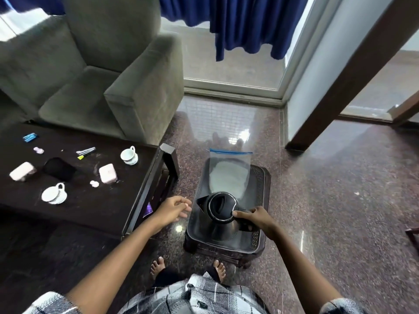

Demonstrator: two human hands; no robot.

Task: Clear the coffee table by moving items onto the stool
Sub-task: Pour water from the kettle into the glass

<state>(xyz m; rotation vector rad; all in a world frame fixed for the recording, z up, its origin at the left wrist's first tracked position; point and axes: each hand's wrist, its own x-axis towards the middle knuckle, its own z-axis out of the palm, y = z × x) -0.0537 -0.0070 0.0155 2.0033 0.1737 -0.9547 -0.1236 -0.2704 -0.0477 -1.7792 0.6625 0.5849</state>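
Gleaming granite flr, kettle over stool, armchair

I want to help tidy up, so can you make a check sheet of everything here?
Surface: dark coffee table, dusty with white smears; dark stool beside it.
Job's things: kettle and zip bag at the stool; two cups, two pink cases, black pouch on the table.
Clutter: blue packet, sachets, pink bits.
Hands: right hand grips the kettle handle; left hand relaxed, empty.
Cables: nothing seen.
Surroundings: grey armchair, blue curtain, glass door.
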